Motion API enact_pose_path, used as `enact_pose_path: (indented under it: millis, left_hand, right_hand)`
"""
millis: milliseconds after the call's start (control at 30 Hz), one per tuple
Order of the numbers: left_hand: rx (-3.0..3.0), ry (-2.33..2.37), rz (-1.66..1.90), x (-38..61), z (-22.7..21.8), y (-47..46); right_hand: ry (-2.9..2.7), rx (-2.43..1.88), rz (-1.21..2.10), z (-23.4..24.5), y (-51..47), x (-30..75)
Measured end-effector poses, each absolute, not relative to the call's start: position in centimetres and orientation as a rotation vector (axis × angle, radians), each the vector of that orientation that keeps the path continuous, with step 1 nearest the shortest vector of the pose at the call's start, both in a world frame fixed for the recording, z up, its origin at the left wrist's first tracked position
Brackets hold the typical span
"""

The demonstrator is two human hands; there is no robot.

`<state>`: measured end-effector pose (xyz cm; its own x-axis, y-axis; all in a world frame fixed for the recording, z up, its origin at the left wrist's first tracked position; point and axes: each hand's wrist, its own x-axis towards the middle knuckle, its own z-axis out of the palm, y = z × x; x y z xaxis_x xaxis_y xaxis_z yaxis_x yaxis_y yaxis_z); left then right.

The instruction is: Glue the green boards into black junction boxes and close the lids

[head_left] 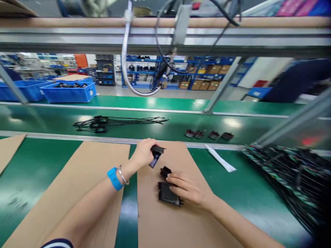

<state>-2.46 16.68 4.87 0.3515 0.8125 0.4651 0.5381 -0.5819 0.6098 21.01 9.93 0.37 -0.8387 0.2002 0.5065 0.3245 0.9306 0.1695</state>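
Observation:
My left hand point(143, 153) is closed around a black plastic part point(156, 154) with a ribbed top, held up over the right-hand cardboard sheet point(157, 220). Below and to its right, my right hand point(190, 189) reaches across with its fingers stretched out. Its fingertips are at a small black block point(165, 171) and above the edge of a flat, rectangular black housing point(168, 194). Both pieces are on the cardboard, close together. The right thumb is hidden, and I see no clear grip on either piece.
Black cables point(103, 123) lie on the raised green ledge, with several small dark red-and-black parts point(199, 134) farther right. A white strip point(221, 158) rests right of the cardboard. Wired boards point(287, 179) crowd the right side. A metal hose point(125, 51) hangs overhead.

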Motion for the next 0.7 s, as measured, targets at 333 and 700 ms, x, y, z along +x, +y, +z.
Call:
enact_pose_path:
  millis: [333,700]
  left_hand:
    - [2.227,1.371,0.930,1.2,4.7,21.1]
    - [2.231,1.748,0.677,2.6,1.0,25.9]
  right_hand:
    - [-2.711,-0.990,0.274,1.7,4.0,23.0]
    - [-2.608,-1.364,0.529,1.2,6.7,21.4]
